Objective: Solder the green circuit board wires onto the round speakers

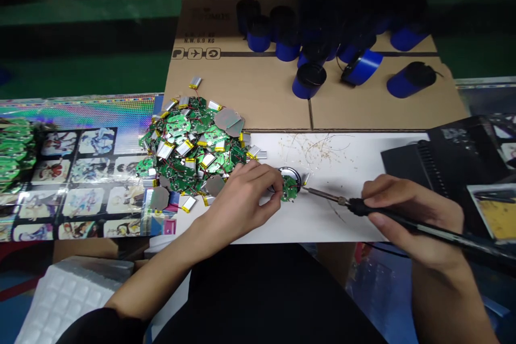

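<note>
In the head view my right hand [415, 215] is closed around the black handle of a soldering iron [391, 217]. The iron's metal tip points left and meets the right edge of a small green circuit board [288, 188]. My left hand [253, 188] pinches at the left edge of this board, with a thin dark wire by its fingers. Behind the board, partly covered by it, lies a round dark-rimmed part [291, 172]. A small silver battery [307, 178] sits just beside the iron's tip. Left of my left hand is a heap of green circuit boards with batteries [193, 145].
Several blue and black cylinders [308, 81] stand or lie on cardboard [242, 102] at the back. Wire scraps [318, 150] litter the white work surface [258, 228]. A black stand [423, 158] and a yellow sponge [497, 215] are on the right. Printed sheets [92, 183] cover the left.
</note>
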`<state>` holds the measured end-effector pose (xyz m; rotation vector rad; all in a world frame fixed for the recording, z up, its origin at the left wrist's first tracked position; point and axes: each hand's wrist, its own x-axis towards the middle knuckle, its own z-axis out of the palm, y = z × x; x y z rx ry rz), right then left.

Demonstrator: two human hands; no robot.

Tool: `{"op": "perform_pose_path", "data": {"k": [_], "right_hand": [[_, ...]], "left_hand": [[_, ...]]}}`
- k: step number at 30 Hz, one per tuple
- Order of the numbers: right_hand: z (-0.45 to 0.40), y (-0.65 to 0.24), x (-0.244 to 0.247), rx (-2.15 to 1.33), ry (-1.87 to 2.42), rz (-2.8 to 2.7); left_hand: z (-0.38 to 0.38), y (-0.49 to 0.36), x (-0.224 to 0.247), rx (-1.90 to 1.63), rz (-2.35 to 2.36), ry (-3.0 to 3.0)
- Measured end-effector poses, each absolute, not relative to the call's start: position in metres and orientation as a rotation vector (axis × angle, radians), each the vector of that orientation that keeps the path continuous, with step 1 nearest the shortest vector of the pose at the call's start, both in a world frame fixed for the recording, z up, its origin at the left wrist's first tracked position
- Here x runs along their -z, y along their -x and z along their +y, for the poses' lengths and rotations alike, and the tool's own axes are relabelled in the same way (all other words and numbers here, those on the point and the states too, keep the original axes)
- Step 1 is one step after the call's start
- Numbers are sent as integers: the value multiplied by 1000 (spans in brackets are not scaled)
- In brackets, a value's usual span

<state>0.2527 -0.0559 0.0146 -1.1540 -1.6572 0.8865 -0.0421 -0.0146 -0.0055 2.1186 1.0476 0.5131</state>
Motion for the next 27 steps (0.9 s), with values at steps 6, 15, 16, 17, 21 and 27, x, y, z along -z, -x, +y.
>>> {"op": "perform_pose_path", "data": {"k": [6,15,16,17,21,27], "right_hand": [[-82,-268,8,-716,1343,-1247],[-118,-236,58,-570,1623,-1089],[-121,-234,62,-581,1633,-1112],[-124,-234,66,-588,1640,-1134],[-130,-236,78,-584,1661,-1189],[-131,-241,82,-585,1674,-1210]], "left_hand": [[-14,41,6,-509,1055,-2120],[-14,41,5,-517,1045,-2120],[-14,41,5,-518,1044,-2123],[-14,41,5,-519,1043,-2127],[-14,40,7,-534,1046,-2140],[-15,40,8,-558,1041,-2136]]}}
